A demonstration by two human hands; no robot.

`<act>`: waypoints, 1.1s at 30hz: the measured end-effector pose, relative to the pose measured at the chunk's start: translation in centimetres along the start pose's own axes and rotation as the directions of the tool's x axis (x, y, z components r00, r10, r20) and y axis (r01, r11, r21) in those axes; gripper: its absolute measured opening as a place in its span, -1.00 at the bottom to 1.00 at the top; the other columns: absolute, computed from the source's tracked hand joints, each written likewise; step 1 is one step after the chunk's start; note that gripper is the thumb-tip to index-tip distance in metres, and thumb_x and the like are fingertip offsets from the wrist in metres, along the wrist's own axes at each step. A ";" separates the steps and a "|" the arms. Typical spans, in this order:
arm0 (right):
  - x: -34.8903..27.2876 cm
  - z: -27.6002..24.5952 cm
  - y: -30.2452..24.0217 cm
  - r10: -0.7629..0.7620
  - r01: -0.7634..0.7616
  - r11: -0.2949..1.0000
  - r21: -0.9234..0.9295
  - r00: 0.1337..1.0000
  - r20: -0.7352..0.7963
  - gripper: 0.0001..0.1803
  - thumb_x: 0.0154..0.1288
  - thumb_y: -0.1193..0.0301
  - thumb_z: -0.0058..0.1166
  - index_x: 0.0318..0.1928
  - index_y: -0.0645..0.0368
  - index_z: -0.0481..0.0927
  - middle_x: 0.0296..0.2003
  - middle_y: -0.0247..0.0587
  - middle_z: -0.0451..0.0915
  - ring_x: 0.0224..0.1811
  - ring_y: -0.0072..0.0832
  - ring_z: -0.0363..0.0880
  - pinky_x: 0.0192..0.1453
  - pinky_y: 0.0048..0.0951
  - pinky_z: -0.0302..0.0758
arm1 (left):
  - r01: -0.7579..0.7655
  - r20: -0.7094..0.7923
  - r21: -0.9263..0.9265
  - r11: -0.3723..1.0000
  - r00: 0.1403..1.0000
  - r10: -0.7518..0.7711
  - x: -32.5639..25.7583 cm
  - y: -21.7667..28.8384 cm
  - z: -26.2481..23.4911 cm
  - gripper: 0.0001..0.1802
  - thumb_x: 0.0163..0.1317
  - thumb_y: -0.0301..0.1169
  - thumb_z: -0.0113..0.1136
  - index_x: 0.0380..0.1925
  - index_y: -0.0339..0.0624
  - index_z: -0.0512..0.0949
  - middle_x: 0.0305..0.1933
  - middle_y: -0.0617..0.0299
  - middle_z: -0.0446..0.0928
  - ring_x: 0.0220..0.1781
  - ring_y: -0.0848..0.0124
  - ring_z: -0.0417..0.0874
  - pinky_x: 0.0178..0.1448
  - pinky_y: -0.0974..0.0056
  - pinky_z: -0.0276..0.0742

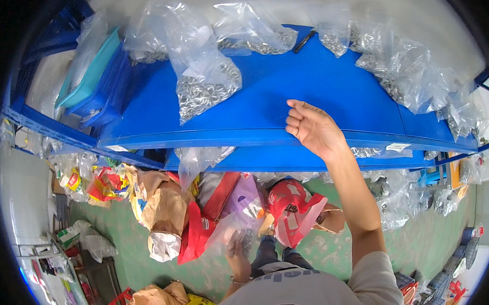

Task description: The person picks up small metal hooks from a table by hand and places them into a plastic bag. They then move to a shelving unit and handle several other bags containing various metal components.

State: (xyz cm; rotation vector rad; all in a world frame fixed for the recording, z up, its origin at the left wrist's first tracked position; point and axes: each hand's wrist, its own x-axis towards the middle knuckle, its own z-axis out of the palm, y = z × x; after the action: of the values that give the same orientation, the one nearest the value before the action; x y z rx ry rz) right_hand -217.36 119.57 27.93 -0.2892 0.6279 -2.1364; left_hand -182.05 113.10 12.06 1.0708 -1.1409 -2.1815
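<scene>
My right hand (310,126) is raised over the front edge of the blue shelf (318,89), fingers loosely curled, holding nothing that I can see. The nearest bag on the shelf is a clear plastic bag of small metal rings (206,89), well to its left. My left hand (238,250) hangs low near my waist and grips a clear plastic bag (226,232) that looks to hold a few metal pieces. More clear bags of metal parts (410,74) line the shelf's back and right side.
Blue and teal trays (96,77) are stacked at the shelf's left end. Below, on the green floor (423,243), lie a red plastic bag (293,210), brown paper sacks (162,210) and other bags. A lower shelf (288,159) holds more clear bags.
</scene>
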 end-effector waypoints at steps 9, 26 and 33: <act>5.7 -5.8 -8.7 -0.740 -0.191 -0.214 -0.958 0.672 0.031 -0.35 0.13 0.20 0.12 0.17 0.21 0.22 -0.30 -0.12 0.36 -0.33 -0.34 0.38 -0.30 -0.37 0.40 | -0.005 -0.039 -0.052 0.999 0.999 0.003 -0.1 0.1 1.0 -0.61 0.30 -0.46 -0.19 0.09 -0.41 0.21 0.09 -0.06 0.36 0.08 0.20 0.45 0.12 0.25 0.38; 20.2 -6.0 -8.7 -0.458 0.171 0.799 -0.576 0.795 -0.398 -0.61 0.32 0.23 -0.20 -0.22 0.32 0.56 -0.64 -0.32 0.23 -0.65 -0.51 0.22 -0.51 -0.47 0.37 | -0.135 -0.248 -0.239 0.961 0.966 0.074 -0.7 -2.2 -1.2 -0.65 0.30 -0.52 -0.24 0.06 -0.45 0.28 0.03 -0.02 0.41 0.07 0.26 0.46 0.15 0.28 0.33; 18.9 -7.4 -10.6 -0.472 0.163 0.760 -0.629 0.803 -0.362 -0.60 0.33 0.21 -0.23 -0.15 0.29 0.54 -0.51 -0.29 0.30 -0.53 -0.49 0.30 -0.42 -0.48 0.40 | -0.161 -0.274 -0.189 0.969 0.956 0.106 -0.5 -2.1 -0.6 -0.66 0.27 -0.55 -0.22 0.03 -0.44 0.33 -0.03 0.04 0.47 -0.02 0.36 0.50 0.07 0.36 0.37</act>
State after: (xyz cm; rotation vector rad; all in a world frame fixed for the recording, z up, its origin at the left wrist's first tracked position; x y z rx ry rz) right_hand -238.98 112.16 26.88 -0.1618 1.6613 -2.3244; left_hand -181.34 114.25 10.32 1.1141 -0.8206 -1.9355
